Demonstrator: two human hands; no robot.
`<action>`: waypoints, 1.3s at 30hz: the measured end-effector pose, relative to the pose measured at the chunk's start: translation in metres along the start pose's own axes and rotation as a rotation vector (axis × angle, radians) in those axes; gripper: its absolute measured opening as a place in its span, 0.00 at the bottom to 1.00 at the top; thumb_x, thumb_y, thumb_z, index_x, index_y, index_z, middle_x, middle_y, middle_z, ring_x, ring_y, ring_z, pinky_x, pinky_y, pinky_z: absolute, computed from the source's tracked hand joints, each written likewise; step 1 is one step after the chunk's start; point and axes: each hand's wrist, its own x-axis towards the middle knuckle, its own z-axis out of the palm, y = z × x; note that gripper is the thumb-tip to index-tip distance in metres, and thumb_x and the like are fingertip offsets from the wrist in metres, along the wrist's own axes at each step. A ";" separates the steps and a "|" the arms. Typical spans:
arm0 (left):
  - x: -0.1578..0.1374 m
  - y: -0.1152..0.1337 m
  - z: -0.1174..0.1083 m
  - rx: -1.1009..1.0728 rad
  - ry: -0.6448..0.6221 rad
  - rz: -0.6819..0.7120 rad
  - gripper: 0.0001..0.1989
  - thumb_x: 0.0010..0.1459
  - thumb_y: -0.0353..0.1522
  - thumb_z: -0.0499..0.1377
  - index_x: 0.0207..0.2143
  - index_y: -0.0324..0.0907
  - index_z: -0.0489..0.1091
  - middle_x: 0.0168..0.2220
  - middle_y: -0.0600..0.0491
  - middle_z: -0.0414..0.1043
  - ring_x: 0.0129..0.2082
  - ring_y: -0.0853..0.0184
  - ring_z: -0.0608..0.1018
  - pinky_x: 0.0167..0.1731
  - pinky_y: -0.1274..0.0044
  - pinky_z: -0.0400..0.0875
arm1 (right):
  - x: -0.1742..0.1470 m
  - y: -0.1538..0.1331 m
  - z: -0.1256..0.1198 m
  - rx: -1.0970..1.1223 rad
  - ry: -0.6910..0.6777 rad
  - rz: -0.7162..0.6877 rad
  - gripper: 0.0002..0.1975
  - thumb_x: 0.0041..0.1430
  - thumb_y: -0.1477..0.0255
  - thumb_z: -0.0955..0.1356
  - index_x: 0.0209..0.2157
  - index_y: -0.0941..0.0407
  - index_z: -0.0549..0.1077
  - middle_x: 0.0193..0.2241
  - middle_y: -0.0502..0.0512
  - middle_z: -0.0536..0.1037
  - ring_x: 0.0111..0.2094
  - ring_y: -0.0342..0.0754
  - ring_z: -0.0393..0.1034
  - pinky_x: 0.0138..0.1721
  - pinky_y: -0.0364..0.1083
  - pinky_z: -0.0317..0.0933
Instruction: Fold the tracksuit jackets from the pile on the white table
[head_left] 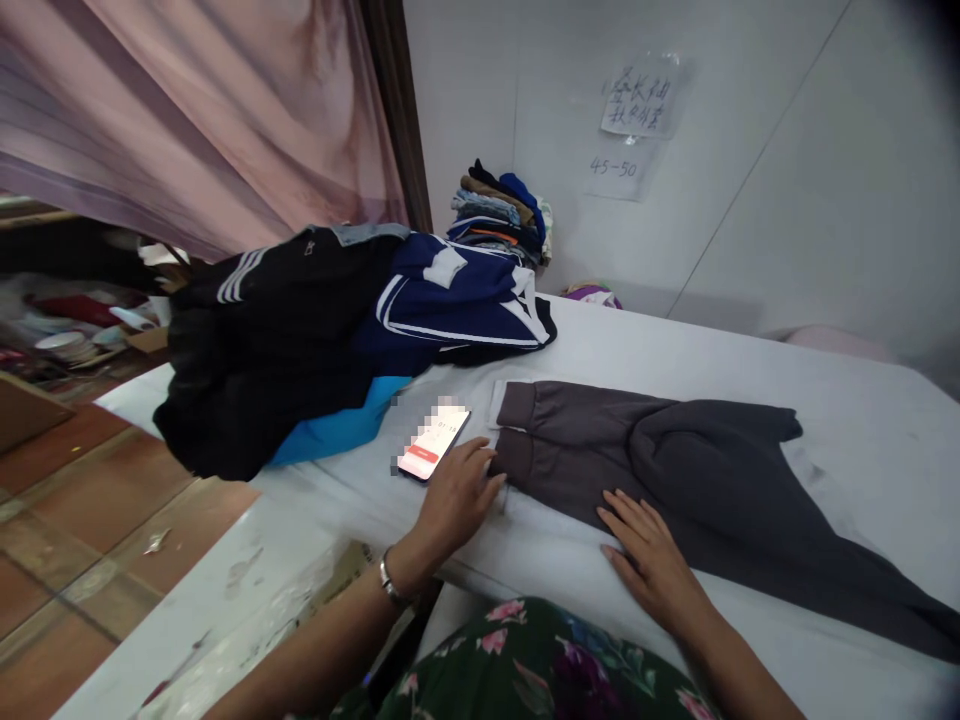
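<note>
A dark grey garment (600, 440) with ribbed cuffs lies stretched across the white table, its two cuffs side by side toward the left. At the lower cuff's edge rests my left hand (456, 495), palm down, thumb apart from the slightly bent fingers. Whether it pinches any cloth there is hard to see, but no grip shows. My right hand (649, 550) is spread flat on the garment's near edge, fingertips on the cloth. Just left of my left hand lies a lit phone (431, 445), partly pixelated.
Black and navy clothes (300, 330) are heaped on the table's left, over a bright blue piece (337, 425). Behind them stands a folded clothes stack (499, 215). Handwritten paper signs (641, 100) hang on the wall. A pink curtain (225, 110) drapes at upper left.
</note>
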 end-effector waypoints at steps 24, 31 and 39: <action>0.045 0.004 0.049 0.271 -0.199 0.208 0.26 0.60 0.44 0.50 0.55 0.39 0.69 0.63 0.43 0.61 0.63 0.51 0.63 0.60 0.56 0.57 | -0.076 0.097 -0.089 -0.287 0.390 0.686 0.18 0.63 0.63 0.63 0.50 0.56 0.74 0.56 0.63 0.72 0.60 0.60 0.62 0.59 0.65 0.57; 0.048 -0.017 0.066 0.322 -0.272 0.185 0.31 0.60 0.45 0.43 0.58 0.38 0.66 0.67 0.46 0.53 0.65 0.55 0.60 0.60 0.60 0.58 | -0.122 0.135 -0.096 -0.165 0.448 0.871 0.22 0.63 0.59 0.62 0.50 0.56 0.75 0.56 0.62 0.72 0.60 0.56 0.62 0.61 0.58 0.56; 0.050 -0.029 0.075 0.289 -0.229 0.202 0.33 0.58 0.49 0.41 0.56 0.40 0.66 0.66 0.44 0.57 0.64 0.54 0.63 0.60 0.61 0.59 | -0.152 0.160 -0.132 -0.160 0.401 1.333 0.22 0.60 0.60 0.64 0.49 0.57 0.75 0.46 0.62 0.79 0.47 0.56 0.73 0.51 0.54 0.64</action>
